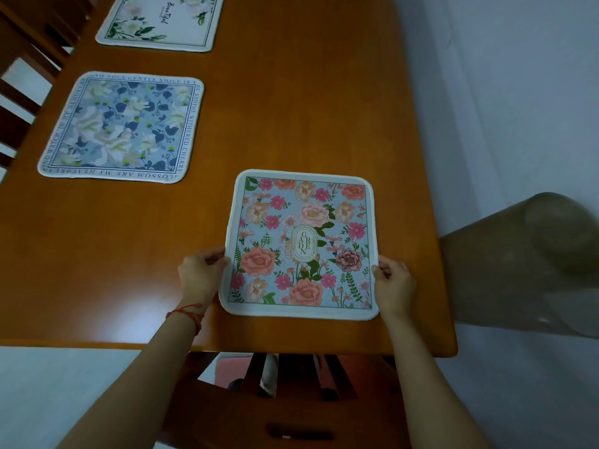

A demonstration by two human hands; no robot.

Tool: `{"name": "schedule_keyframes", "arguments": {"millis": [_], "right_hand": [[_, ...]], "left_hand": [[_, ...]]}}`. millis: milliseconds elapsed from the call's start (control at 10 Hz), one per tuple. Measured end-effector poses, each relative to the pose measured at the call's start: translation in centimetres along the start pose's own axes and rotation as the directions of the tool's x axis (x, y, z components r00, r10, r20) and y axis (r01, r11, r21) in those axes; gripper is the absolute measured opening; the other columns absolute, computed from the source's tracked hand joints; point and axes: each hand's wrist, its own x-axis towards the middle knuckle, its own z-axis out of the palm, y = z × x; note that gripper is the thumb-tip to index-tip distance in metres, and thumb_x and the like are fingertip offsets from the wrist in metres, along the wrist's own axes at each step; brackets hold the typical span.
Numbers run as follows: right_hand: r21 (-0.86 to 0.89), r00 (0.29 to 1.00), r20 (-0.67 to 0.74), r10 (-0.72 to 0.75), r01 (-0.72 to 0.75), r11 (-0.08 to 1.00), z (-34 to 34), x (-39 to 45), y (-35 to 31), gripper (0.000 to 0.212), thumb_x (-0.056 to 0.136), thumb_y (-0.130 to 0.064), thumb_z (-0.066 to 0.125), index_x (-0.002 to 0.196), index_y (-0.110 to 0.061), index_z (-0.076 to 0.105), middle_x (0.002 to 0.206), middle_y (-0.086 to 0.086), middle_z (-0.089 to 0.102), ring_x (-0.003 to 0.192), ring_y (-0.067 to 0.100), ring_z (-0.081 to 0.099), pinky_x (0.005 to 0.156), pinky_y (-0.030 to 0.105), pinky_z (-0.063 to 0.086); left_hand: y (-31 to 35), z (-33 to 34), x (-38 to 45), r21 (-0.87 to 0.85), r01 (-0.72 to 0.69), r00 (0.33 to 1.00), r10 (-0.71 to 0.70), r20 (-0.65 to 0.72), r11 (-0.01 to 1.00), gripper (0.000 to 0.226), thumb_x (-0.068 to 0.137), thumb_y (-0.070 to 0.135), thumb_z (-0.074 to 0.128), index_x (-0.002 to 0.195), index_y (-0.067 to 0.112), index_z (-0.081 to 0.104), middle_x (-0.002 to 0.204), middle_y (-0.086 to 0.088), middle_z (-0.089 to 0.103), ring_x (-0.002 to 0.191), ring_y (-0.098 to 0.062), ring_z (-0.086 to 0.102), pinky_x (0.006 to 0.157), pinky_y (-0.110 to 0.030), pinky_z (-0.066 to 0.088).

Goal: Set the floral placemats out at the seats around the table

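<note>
From the head camera, a pink-flowered placemat [301, 244] with the word "GARDEN" at its middle lies flat on the wooden tabletop [291, 108], near the edge closest to the person and toward the tabletop's right corner. The left hand [202, 272] pinches the mat's left border, fingers curled over the white rim; a red string bracelet [188, 314] circles that wrist. The right hand [393, 280] grasps the right border in the same way, thumb on top of the rim. Both hands hold the mat near its lower half.

Further along the left side of the tabletop lies a blue-flowered placemat [124, 128] with lettering round its border, well apart from the pink one. Beyond it, a white placemat [162, 21] with green leaves and script writing is partly cut off by the top of the view. Dark wooden chairs [22, 76] stand along the left side, and another chair [291, 409] sits below the near edge, between the forearms. A pale wall [502, 92] runs along the right.
</note>
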Motion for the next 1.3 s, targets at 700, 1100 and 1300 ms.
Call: {"name": "schedule_keyframes", "arguments": {"millis": [700, 1100, 1300], "right_hand": [[-0.097, 0.998, 0.058, -0.022, 0.028, 0.995, -1.0, -0.3, -1.8, 0.029, 0.090, -0.009, 0.055, 0.118, -0.004, 0.059, 0.112, 0.013, 0.057, 0.100, 0.023, 0.057, 0.074, 0.022, 0.043], [-0.317, 0.957, 0.237, -0.166, 0.238, 0.918, -3.2, -1.3, -4.6, 0.040, 0.095, -0.023, 0.047, 0.132, -0.010, 0.046, 0.136, 0.007, 0.043, 0.126, 0.020, 0.035, 0.102, 0.028, 0.031], [-0.361, 0.950, 0.225, -0.216, 0.287, 0.887, -5.2, -1.1, -5.4, 0.046, 0.096, -0.030, 0.043, 0.138, -0.009, 0.039, 0.144, 0.007, 0.037, 0.131, 0.021, 0.031, 0.106, 0.032, 0.027]], "left_hand": [[-0.2, 0.6, -0.7, 0.146, -0.223, 0.975, 0.223, 0.016, 0.964, 0.027, 0.088, 0.010, 0.058, 0.112, -0.002, 0.063, 0.105, -0.022, 0.060, 0.089, -0.036, 0.061, 0.073, -0.033, 0.047], [4.1, 1.9, -2.0, 0.307, -0.684, 0.729, 0.615, 0.301, 0.661, 0.043, 0.064, 0.001, 0.080, 0.103, -0.008, 0.063, 0.096, -0.025, 0.068, 0.085, -0.041, 0.065, 0.073, -0.049, 0.053], [6.7, 3.5, -2.3, 0.398, -0.719, 0.694, 0.625, 0.358, 0.570, 0.048, 0.084, 0.021, 0.066, 0.125, 0.000, 0.053, 0.124, -0.021, 0.058, 0.117, -0.038, 0.052, 0.099, -0.051, 0.040]]}}
